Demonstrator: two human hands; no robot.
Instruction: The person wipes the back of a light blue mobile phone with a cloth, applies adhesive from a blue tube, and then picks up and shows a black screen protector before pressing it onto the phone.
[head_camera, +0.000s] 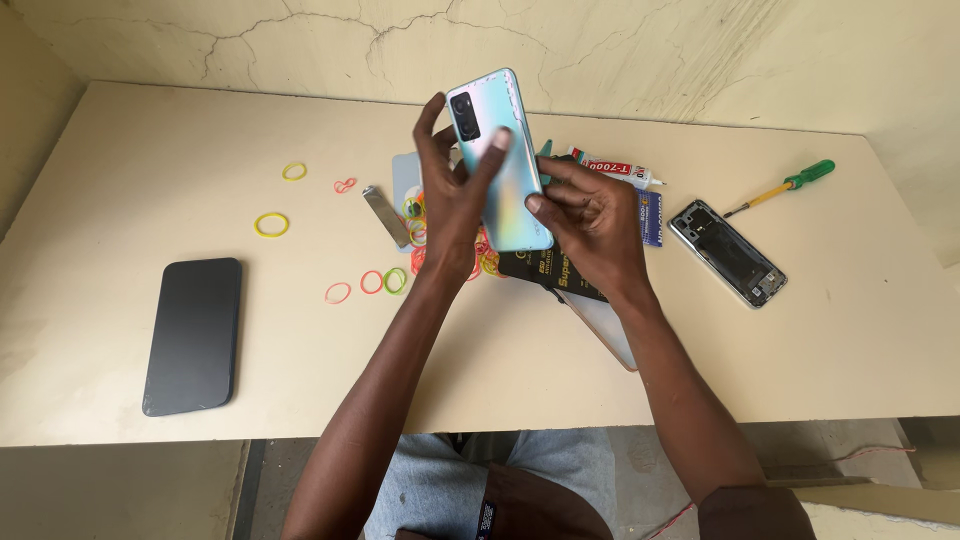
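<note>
While between both grips, phone (500, 165) upright.

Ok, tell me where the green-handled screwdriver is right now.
In the head view the green-handled screwdriver lies on the table at the far right, just beyond the opened phone frame and well right of the right hand.

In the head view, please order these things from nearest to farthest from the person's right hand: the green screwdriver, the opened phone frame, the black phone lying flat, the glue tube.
From the right hand:
1. Glue tube, just above the hand.
2. Opened phone frame, on the table to its right.
3. Green screwdriver, farther right, toward the wall.
4. Black phone, far left, beyond the left arm.
</note>
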